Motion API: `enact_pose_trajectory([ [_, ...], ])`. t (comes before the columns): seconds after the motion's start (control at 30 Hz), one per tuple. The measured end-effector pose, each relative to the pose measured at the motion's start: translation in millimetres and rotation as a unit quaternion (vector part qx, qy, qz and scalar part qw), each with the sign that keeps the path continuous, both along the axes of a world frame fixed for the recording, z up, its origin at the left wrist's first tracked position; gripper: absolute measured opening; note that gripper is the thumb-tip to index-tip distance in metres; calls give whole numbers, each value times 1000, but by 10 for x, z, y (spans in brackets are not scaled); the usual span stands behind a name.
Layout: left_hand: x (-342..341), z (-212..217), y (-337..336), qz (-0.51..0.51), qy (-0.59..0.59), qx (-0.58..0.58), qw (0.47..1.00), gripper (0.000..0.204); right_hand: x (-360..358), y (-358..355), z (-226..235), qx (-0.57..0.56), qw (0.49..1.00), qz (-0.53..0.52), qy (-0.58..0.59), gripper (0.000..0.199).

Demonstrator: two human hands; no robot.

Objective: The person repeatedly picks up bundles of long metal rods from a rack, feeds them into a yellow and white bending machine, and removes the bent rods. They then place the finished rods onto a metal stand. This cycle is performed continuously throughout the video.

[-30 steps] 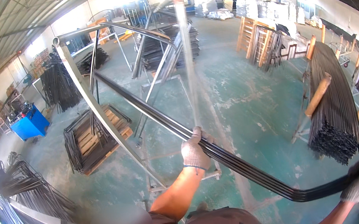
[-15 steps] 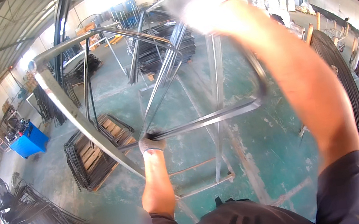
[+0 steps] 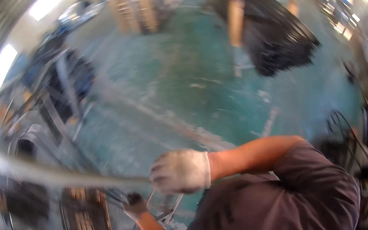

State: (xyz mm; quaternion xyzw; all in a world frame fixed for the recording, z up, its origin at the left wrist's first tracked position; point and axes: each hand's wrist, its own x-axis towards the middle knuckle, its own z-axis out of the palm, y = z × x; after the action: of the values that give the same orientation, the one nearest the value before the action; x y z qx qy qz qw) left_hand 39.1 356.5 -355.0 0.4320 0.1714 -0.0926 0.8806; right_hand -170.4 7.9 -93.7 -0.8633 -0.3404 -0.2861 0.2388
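Note:
My left hand point(image 3: 135, 207), gloved with dark fingers, is closed round the dark bent metal frame point(image 3: 115, 194) at the lower left. Part of that frame is lost behind a grey tube point(image 3: 72, 176) of the rack. In front of my chest, my right hand point(image 3: 181, 171) wears a whitish, dirty knit glove and is curled closed. The grey tube runs up to its fingers or passes behind them; blur hides which. Whatever the right fingers hold, if anything, does not show.
A long stack of dark metal strips point(image 3: 260, 19) lies at the far right beside a wooden post point(image 3: 236, 19). Another wooden pallet point(image 3: 84, 214) stands below the rack at lower left. Wooden crating point(image 3: 134, 13) is at the back. Cables and equipment point(image 3: 350, 136) line the right side.
The view has swung to the right. My right hand has come down from high up to chest level. My left hand stays on the metal frame, now lower and closer to my body.

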Motion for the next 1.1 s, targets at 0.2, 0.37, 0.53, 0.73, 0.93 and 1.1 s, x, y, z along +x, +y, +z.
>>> enact_pose_trajectory([
  [0.2,-1346,-1953,-1229,-536,-288,725,323,29,-1341,-2578,-1533,206,808,-481,270,33],
  [0.37,-1394,-1478,-2939,-573,-152,451,667,22,-2441,-4648,-1827,238,609,-690,311,56],
  [0.53,-1049,-260,-5268,-312,74,230,919,12,-2878,-6487,-1556,197,499,-817,211,81],
  [0.73,-1534,200,-7257,-442,33,205,873,22,-2813,-8130,-1392,136,366,-878,277,116],
  [0.93,-1970,365,-8961,-508,22,134,851,26,-2552,-8585,-1193,77,331,-851,401,105],
  [1.1,-2093,709,-10041,-567,-38,156,808,24,-2636,-8864,-1193,222,365,-795,430,68],
])
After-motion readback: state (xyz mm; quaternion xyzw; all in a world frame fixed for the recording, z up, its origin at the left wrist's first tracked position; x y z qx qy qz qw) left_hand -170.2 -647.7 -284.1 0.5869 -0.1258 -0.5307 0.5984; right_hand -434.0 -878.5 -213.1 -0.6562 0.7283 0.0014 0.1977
